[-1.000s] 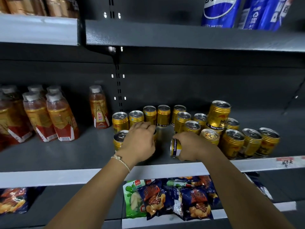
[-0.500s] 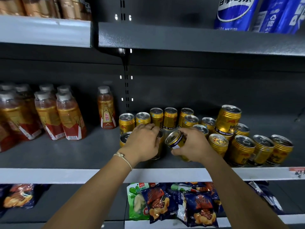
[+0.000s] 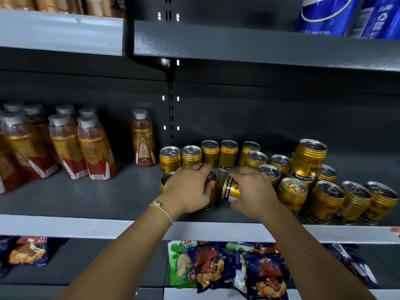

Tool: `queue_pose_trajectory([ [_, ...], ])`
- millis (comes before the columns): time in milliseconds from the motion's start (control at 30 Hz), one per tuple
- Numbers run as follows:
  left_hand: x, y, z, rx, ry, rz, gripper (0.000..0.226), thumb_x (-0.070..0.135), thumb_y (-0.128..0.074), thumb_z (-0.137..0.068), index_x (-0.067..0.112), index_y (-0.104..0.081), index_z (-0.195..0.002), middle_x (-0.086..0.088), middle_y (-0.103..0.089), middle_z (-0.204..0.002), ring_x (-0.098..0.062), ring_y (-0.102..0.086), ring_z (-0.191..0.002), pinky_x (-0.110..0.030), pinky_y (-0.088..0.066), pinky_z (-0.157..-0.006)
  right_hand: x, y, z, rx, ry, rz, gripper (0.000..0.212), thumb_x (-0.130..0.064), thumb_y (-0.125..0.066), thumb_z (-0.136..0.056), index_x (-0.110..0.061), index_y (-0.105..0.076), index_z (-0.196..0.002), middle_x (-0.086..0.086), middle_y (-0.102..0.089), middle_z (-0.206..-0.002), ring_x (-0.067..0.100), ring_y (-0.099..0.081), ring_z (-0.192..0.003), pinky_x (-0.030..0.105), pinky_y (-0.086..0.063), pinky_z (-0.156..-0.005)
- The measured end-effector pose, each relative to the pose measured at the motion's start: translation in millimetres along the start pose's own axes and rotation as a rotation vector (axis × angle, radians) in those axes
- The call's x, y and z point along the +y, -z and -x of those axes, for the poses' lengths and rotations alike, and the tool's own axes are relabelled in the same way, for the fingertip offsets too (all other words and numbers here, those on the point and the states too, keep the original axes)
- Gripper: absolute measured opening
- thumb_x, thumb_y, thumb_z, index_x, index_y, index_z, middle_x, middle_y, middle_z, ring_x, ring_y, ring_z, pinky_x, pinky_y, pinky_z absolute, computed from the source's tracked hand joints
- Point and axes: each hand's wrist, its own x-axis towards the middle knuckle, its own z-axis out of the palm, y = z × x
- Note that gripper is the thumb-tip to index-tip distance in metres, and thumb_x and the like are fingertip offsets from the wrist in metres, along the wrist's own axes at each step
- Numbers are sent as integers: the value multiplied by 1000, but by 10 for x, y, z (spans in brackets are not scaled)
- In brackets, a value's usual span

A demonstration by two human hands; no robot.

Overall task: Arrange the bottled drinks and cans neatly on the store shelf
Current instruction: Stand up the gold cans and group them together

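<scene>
Leaning in over the dark grey metal store shelf (image 3: 97,198), a person works at a loose crowd of small gold ribbed drink cans with silver pull-tab lids. The right hand (image 3: 252,194) has its fingers curled round one gold can (image 3: 231,189) that is tipped over, lid facing left, at the front of the shelf just right of the single orange bottle with a white cap (image 3: 143,138). The left hand (image 3: 188,188) sits beside it, fingers bent down over the lid of an upright gold can (image 3: 211,191); whether it truly grips or only steadies, I cannot tell.

Behind the hands a back row of upright gold cans (image 3: 228,154) runs rightward from that orange bottle, and further right one can is stacked on top of others (image 3: 308,158), with more cans (image 3: 324,201) leaning forward near the shelf edge. Well left of the bottle stands a cluster of orange bottles with red-and-gold labels (image 3: 65,146).

These cans look stiff and, if full, fairly weighty for their size. The ribbed wall should give good purchase, so a wrap round the middle of the body seems safest. The smooth lid rim would likely slip, and a nudged can could topple its neighbours.
</scene>
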Motion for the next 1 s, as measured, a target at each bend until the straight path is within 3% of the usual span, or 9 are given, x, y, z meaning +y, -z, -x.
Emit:
queue_pose_trajectory([
  [167,-21,-6,-12,6,38,55,66,45,-49,-94,20,-27,-151,-2,-52,-142,-26,-49,-126,-39,-40,-106,-158,109,-145,-190,167,409,47,-15,-74,-80,-21,-61,-124,2,-59,-123,24,-47,-122,41,-28,-104],
  [300,-44,2,-27,23,92,139,72,46,-57,-90,18,-28,-150,-4,-64,-120,-23,-59,-106,-35,-51,-85,-200,120,-280,-231,255,519,55,-9,-73,-81,-12,-50,-130,6,-63,-121,26,-54,-118,40,-26,-110],
  [400,-42,16,-29,33,103,186,72,44,-60,-89,17,-30,-149,-1,-66,-119,-21,-61,-104,-32,-52,-81,-193,145,-346,-262,303,575,45,-11,-70,-84,-14,-54,-125,6,-63,-118,26,-58,-113,41,-29,-107],
  [533,-36,26,-12,33,101,193,74,43,-60,-89,16,-29,-150,-2,-66,-121,-23,-61,-106,-36,-54,-85,-171,192,-396,-330,266,544,58,-27,-80,-73,-25,-58,-127,8,-49,-122,29,-49,-114,48,-38,-97],
  [667,-34,29,-18,36,94,175,69,44,-59,-89,18,-32,-148,-2,-66,-119,-22,-62,-103,-39,-55,-83,-97,179,-475,-319,267,396,62,-33,-80,-73,-28,-56,-129,5,-50,-118,28,-47,-112,39,-41,-77],
  [867,-45,7,-29,57,83,162,69,45,-58,-89,18,-33,-147,-2,-67,-115,-23,-62,-99,-35,-54,-78,10,140,-603,-316,186,137,67,-36,-87,-64,-28,-51,-121,0,-54,-116,22,-56,-103,30,-46,-69],
  [1000,-74,-26,-16,72,86,170,72,46,-59,-88,19,-32,-149,0,-66,-121,-22,-61,-104,-34,-54,-82,85,123,-611,-328,125,56,84,-45,-83,-68,-31,-43,-141,0,-50,-129,25,-53,-116,36,-52,-84],
])
